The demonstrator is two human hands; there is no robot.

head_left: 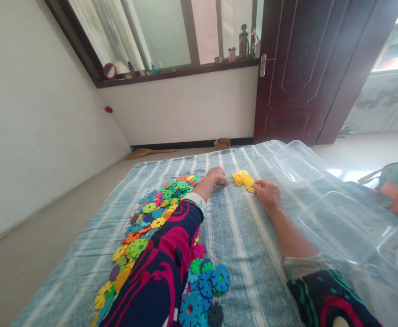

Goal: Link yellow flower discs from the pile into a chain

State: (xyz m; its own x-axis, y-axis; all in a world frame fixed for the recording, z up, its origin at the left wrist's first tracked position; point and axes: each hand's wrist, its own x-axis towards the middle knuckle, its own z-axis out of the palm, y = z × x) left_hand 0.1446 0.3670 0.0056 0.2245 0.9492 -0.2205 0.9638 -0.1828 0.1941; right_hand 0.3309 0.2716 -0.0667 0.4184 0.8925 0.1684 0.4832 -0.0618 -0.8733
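Note:
A chain of joined yellow snowflake discs (243,179) lies on the blue striped cloth (239,227). My right hand (267,192) rests at its near end, fingers curled and pinching the last yellow disc. My left hand (216,176) reaches out beside the chain's left end, fingers closed on something I cannot make out. A long pile of loose coloured discs (151,218) spreads to the left of my left arm. Several blue discs (205,286) lie near my elbow.
Clear plastic bins (348,218) stand along the right side of the cloth. A dark wooden door (301,68) and a window sill (192,70) with bottles and cups are at the back. A small cardboard box (222,143) and a broom (149,152) lie on the floor by the wall.

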